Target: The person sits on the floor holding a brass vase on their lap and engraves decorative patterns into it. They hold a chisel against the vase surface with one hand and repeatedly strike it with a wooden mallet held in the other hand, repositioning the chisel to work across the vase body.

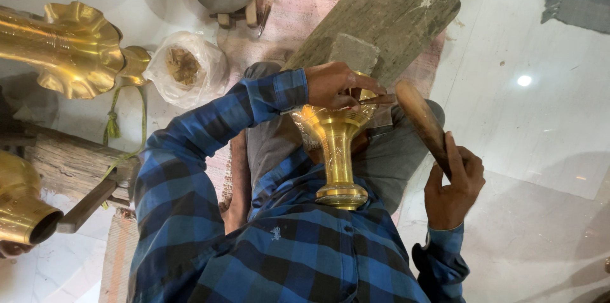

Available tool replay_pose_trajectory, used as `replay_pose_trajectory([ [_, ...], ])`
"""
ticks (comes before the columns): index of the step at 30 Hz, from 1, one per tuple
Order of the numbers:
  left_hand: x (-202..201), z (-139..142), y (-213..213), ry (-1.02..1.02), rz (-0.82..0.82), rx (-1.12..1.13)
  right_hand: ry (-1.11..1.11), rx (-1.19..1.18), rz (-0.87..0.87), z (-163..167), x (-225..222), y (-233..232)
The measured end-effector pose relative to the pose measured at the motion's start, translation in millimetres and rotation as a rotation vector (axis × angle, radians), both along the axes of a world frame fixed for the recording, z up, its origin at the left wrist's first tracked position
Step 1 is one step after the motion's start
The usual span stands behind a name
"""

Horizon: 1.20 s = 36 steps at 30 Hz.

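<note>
Polished brass goblet-shaped lamp base [335, 144] braced against lap and blue checked shirt [279, 246] for steadiness; left hand [333, 85] clamped over its rim, right hand [452, 182] gripping wooden-handled tool [424, 122] angled toward rim.

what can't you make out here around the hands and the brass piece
Head view:
- Tool tip at the brass goblet-shaped piece: covered by the left hand.
- Wooden mallet handle end: wrapped by the right hand.
- Clear bag contents: blurred.
- Fluted brass piece: cut off at the left edge.
</note>
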<state>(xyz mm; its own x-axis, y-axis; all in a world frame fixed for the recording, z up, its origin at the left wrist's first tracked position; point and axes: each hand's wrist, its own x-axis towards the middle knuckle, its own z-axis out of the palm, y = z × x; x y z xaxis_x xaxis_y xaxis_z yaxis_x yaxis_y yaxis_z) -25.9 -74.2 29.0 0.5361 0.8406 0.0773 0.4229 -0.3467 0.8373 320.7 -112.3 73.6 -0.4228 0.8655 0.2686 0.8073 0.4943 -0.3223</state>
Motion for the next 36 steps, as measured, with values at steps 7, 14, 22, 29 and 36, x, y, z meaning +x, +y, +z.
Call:
replay_pose_trajectory([
  [7,1,-4,1,-0.107,-0.035,0.031,0.273,-0.241,-0.094,-4,4,8],
  [14,-4,-7,-5,-0.033,0.045,0.047,0.263,-0.179,0.035,8,-10,16],
  [22,-6,-6,-6,-0.068,0.056,-0.004,0.070,-0.093,0.109,10,-4,26],
  [29,-6,0,-6,-0.033,0.066,-0.022,0.544,-0.361,0.071,16,-11,28],
  [36,-6,5,-8,-0.056,0.093,-0.045,0.500,-0.321,0.085,19,-16,34],
])
